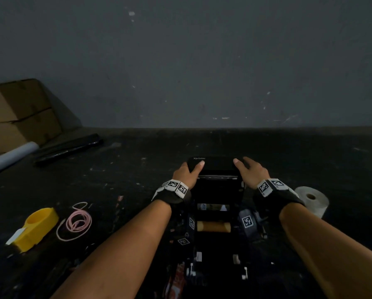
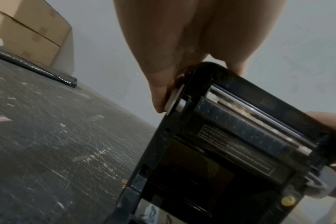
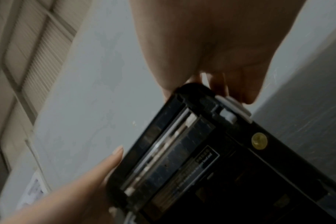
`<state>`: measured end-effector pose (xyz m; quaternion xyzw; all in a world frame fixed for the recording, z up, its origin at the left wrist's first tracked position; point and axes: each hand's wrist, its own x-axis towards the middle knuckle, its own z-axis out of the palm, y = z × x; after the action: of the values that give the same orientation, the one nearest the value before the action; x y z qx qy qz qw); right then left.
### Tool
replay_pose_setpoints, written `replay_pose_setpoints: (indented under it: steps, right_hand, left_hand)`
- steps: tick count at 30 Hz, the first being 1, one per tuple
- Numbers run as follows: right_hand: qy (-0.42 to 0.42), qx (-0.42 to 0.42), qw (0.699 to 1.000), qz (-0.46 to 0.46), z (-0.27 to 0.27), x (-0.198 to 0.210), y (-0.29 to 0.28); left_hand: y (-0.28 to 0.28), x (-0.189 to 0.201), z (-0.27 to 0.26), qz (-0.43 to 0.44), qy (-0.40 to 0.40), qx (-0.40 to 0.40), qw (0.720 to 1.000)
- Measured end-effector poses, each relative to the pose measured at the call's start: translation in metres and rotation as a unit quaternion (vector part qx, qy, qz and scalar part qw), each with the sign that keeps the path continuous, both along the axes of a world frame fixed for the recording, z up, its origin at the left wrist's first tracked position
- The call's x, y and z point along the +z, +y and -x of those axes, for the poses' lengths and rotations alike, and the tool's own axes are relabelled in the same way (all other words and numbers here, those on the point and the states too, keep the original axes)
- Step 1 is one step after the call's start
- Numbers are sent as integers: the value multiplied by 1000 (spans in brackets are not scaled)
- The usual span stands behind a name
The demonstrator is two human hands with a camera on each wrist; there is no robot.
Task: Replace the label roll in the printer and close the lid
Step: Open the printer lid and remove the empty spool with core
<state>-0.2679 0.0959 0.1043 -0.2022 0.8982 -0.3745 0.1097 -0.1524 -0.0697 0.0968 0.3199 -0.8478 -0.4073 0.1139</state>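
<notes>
Lid (image 1: 213, 164) black, raised, "Xprinter" logo; L hand (image 1: 186, 172) + R hand (image 1: 251, 172) gripping corners.

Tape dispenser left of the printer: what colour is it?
Yellow. The tape dispenser shows best in the head view, beside a coil of pink cord.

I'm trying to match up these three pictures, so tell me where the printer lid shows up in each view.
Head: the printer lid stands raised at centre, the left hand and right hand gripping its two corners.
Left wrist: its underside fills the lower right, below the fingers.
Right wrist: its underside runs from centre to lower right.
Shared landmark: the silver bar across the lid's underside, seen in both wrist views.
</notes>
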Motion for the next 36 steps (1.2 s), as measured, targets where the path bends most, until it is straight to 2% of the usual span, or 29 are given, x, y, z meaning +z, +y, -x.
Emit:
replay_pose_setpoints:
  steps: [5,8,11,15,22,28,36]
  right_hand:
    - [-15,-2,1000,24,-25,-20,32]
    - [-30,19,999,-32,-49,-52,49]
    - [-34,52,992,-107,-72,-86,55]
    - [-64,85,989,-108,-91,-110,55]
    - [-13,103,989,-104,-96,-131,43]
    - [34,96,982,-162,-93,-142,36]
    - [38,79,984,-152,-94,-143,31]
  left_hand:
    - [3,-23,-37,1,16,-21,1000]
    - [8,-61,-64,35,-20,-38,998]
    - [16,-86,-85,23,-65,-60,996]
    - [27,-102,-97,13,-86,-86,993]
    - [39,-120,-87,43,-88,-136,986]
    - [42,-130,-74,81,-102,-134,982]
    - [45,-132,-68,87,-93,-113,985]
